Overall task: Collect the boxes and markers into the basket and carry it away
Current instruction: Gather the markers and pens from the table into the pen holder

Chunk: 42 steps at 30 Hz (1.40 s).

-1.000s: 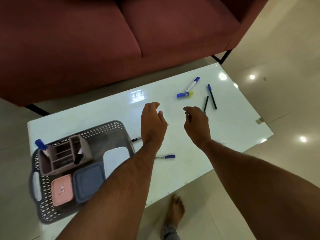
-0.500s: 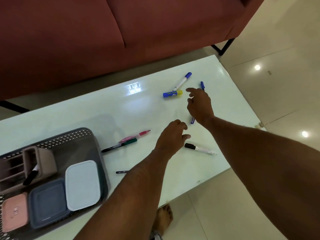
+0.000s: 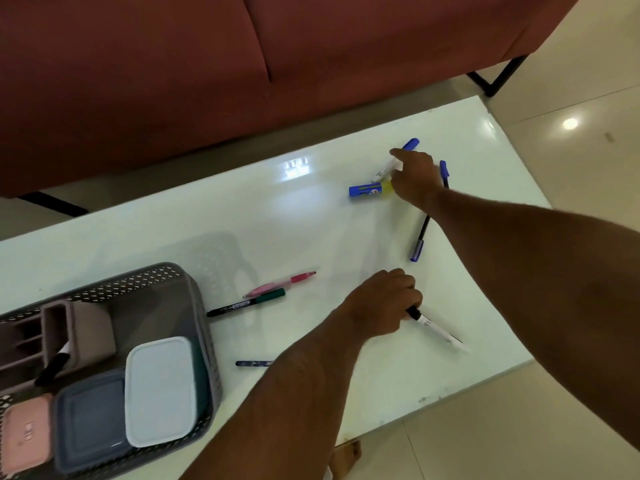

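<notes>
A grey perforated basket (image 3: 166, 275) stands at the table's left end. It holds a white box (image 3: 159, 389), a blue-grey box (image 3: 90, 417), a pink box (image 3: 26, 434) and a taupe organizer (image 3: 83, 327) with a black marker (image 3: 52, 368) in it. My left hand (image 3: 381, 303) is closed around the black cap of a white marker (image 3: 438, 330) that lies near the front edge. My right hand (image 3: 414, 180) rests over a blue-capped white marker (image 3: 410, 145), beside a blue-and-yellow marker (image 3: 363, 190). Whether it grips the marker is hidden.
Loose on the white table (image 3: 173, 230) are a pink pen (image 3: 280, 284), a green-capped black marker (image 3: 247, 303), a dark blue pen (image 3: 251, 363) and two thin blue pens (image 3: 419, 240). A red sofa (image 3: 311, 64) runs along the far side. A bare foot (image 3: 346, 455) is below the front edge.
My left hand moved right and closed on the black-capped marker. My right hand reached farther out, onto the blue-capped marker. The view shifted, so the basket sits lower left.
</notes>
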Motion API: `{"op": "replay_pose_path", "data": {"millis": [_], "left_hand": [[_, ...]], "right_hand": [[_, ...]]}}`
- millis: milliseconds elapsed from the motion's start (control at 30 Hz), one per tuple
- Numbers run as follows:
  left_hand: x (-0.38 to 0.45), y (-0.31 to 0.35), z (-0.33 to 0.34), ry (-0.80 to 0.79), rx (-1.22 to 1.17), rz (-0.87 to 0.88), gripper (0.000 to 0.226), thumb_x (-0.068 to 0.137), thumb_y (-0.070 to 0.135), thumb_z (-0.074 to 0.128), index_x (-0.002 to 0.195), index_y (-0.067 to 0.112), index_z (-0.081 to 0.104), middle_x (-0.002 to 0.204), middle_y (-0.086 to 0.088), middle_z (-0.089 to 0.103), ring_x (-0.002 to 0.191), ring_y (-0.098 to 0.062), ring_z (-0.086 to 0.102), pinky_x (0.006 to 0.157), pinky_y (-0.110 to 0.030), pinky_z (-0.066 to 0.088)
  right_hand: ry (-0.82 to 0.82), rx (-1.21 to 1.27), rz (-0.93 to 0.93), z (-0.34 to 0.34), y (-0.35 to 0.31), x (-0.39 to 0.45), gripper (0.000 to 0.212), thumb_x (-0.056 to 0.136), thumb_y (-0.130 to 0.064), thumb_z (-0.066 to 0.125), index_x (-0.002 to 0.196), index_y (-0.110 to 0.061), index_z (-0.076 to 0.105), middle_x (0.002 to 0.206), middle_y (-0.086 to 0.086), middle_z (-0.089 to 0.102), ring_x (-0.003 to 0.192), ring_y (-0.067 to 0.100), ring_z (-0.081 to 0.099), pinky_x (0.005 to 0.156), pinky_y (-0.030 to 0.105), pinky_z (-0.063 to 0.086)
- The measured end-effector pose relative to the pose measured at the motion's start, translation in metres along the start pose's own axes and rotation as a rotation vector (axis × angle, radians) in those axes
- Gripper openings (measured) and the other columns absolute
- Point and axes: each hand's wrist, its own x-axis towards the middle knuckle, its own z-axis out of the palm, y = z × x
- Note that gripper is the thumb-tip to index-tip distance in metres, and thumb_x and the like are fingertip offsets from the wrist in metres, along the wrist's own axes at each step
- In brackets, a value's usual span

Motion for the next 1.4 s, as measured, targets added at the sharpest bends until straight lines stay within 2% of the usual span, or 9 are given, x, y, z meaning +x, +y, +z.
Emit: {"op": "replay_pose_path", "data": {"millis": [133,300,567,800,933,1100,1200,1300,1400], "left_hand": [[-0.001,-0.007,0.000,0.033,-0.094,-0.035,0.010,0.077,0.009,0.073,0.084,0.014,0.069,0.083,-0.001,0.058,0.081,-0.018,0.051,0.065,-0.030,0.043],[0.003,-0.012,-0.007,0.047,-0.339,-0.280,0.018,0.069,0.010,0.081,0.085,0.017,0.075,0.082,0.000,0.063,0.077,-0.013,0.055,0.067,-0.029,0.049],[0.018,-0.012,-0.027,0.193,-0.729,-0.555,0.018,0.069,0.006,0.085,0.083,0.011,0.077,0.080,-0.003,0.075,0.071,-0.010,0.069,0.073,-0.019,0.058],[0.012,-0.007,-0.046,0.347,-0.952,-0.666,0.027,0.070,-0.004,0.082,0.093,0.007,0.074,0.093,-0.014,0.071,0.083,-0.029,0.073,0.084,-0.034,0.061],[0.001,-0.005,-0.063,0.460,-1.009,-0.710,0.031,0.069,-0.006,0.079,0.098,0.005,0.072,0.088,-0.015,0.071,0.077,-0.031,0.072,0.082,-0.040,0.062],[-0.030,-0.006,-0.089,0.572,-1.128,-0.729,0.030,0.072,-0.011,0.076,0.101,-0.004,0.070,0.082,-0.022,0.072,0.070,-0.029,0.070,0.078,-0.038,0.061],[-0.051,-0.010,-0.106,0.639,-1.111,-0.745,0.022,0.074,-0.009,0.076,0.095,-0.002,0.074,0.082,-0.018,0.073,0.070,-0.026,0.069,0.079,-0.039,0.061],[-0.076,-0.017,-0.125,0.680,-1.058,-0.731,0.020,0.077,-0.005,0.076,0.096,0.000,0.075,0.084,-0.014,0.074,0.073,-0.026,0.071,0.080,-0.036,0.061],[-0.103,-0.025,-0.149,0.744,-0.963,-0.705,0.019,0.082,-0.002,0.074,0.101,-0.002,0.074,0.093,-0.016,0.075,0.081,-0.027,0.073,0.082,-0.033,0.061]], "right_hand": [[-0.006,0.011,0.015,0.010,0.000,0.016,0.041,0.100,-0.018,0.048,0.141,-0.016,0.055,0.143,0.021,0.044,0.127,0.036,0.051,0.106,0.034,0.041],[0.084,0.015,0.028,0.009,-0.005,0.020,0.027,0.097,-0.023,0.055,0.111,-0.003,0.068,0.114,0.018,0.067,0.111,0.031,0.060,0.088,0.032,0.046],[0.139,0.093,0.116,-0.005,-0.001,0.006,0.035,0.084,-0.005,0.061,0.119,-0.006,0.068,0.123,0.012,0.066,0.114,0.027,0.061,0.086,0.026,0.044],[0.290,0.193,0.051,-0.024,0.003,-0.013,0.029,0.079,-0.002,0.061,0.105,-0.014,0.065,0.109,0.010,0.067,0.101,0.025,0.063,0.081,0.027,0.042],[0.325,0.255,-0.023,-0.035,-0.009,-0.036,0.047,0.076,0.001,0.061,0.117,-0.014,0.045,0.097,0.012,0.065,0.086,0.026,0.064,0.076,0.040,0.054],[0.329,0.283,-0.053,-0.035,-0.031,-0.061,0.090,0.078,0.000,0.063,0.153,-0.022,0.018,0.097,0.010,0.068,0.079,0.021,0.065,0.071,0.025,0.048],[0.327,0.253,-0.066,-0.030,-0.048,-0.074,0.089,0.078,-0.003,0.065,0.154,-0.023,0.022,0.095,0.008,0.069,0.081,0.020,0.066,0.073,0.029,0.053],[0.306,0.279,-0.113,-0.020,-0.079,-0.093,0.083,0.079,-0.002,0.067,0.148,-0.026,0.030,0.091,0.003,0.068,0.075,0.017,0.068,0.065,0.019,0.051],[0.307,0.332,-0.205,-0.006,-0.116,-0.114,0.082,0.078,0.000,0.069,0.148,-0.024,0.032,0.087,0.000,0.064,0.067,0.011,0.065,0.070,0.022,0.056]]}}
